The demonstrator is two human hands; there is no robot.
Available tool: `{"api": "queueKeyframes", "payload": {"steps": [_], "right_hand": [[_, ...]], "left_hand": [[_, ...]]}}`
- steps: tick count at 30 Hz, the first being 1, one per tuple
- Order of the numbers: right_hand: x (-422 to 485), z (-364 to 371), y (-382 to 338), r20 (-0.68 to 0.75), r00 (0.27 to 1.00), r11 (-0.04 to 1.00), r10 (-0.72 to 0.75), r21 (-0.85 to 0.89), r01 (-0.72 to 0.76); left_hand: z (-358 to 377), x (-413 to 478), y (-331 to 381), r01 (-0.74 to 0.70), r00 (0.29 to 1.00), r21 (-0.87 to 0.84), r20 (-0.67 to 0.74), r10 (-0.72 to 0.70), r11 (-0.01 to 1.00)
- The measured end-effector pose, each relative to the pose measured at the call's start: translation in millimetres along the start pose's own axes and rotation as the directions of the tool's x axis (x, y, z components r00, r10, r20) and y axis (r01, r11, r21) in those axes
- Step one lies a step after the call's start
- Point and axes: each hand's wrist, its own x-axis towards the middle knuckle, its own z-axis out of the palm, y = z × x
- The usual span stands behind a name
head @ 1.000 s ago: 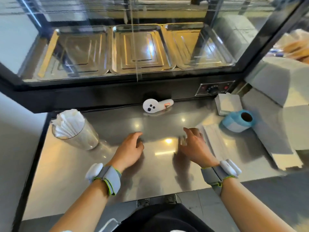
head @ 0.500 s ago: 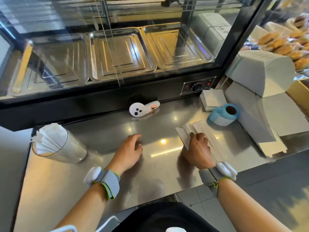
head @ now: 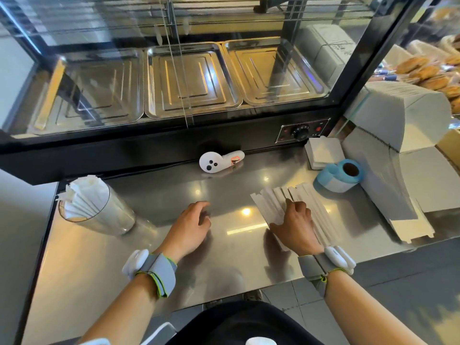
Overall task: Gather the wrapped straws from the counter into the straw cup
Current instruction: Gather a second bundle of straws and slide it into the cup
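Observation:
A flat row of white wrapped straws (head: 276, 197) lies on the steel counter (head: 149, 247) at the right. My right hand (head: 296, 227) rests palm down on top of them, fingers curled over the row, covering its middle. My left hand (head: 189, 227) lies flat on the bare counter, fingers loosely apart, holding nothing. The clear straw cup (head: 99, 212) stands at the far left of the counter, tilted in view, with several wrapped straws sticking out of its top.
A white handheld device (head: 219, 161) lies at the back against the glass display case (head: 189, 83). A blue label roll (head: 341, 175), a napkin stack (head: 323, 154) and folded white cartons (head: 398, 170) crowd the right side. The counter's front edge runs just before my wrists.
My right hand has moved right onto the straws and settled on the row. The view shifted so the cup sits further left. My left hand has stayed in place.

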Motion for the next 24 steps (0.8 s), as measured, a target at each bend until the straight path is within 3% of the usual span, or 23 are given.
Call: {"api": "queueKeyframes", "payload": {"steps": [6,24], "right_hand": [[2.6,7.3,-4.3,-0.073,0.997,0.999,0.034,-0.004,-0.034],[0.2,30.4,-25.1,-0.021,0.997,0.989,-0.072,-0.131,0.069]], "left_hand": [[-0.9,-5.8,-3.2,0.012,1.0,-0.016,-0.017,-0.013,1.0],[-7.0,-19.9,-13.2,0.077,0.991,-0.082,-0.104,-0.085,0.994]]}}
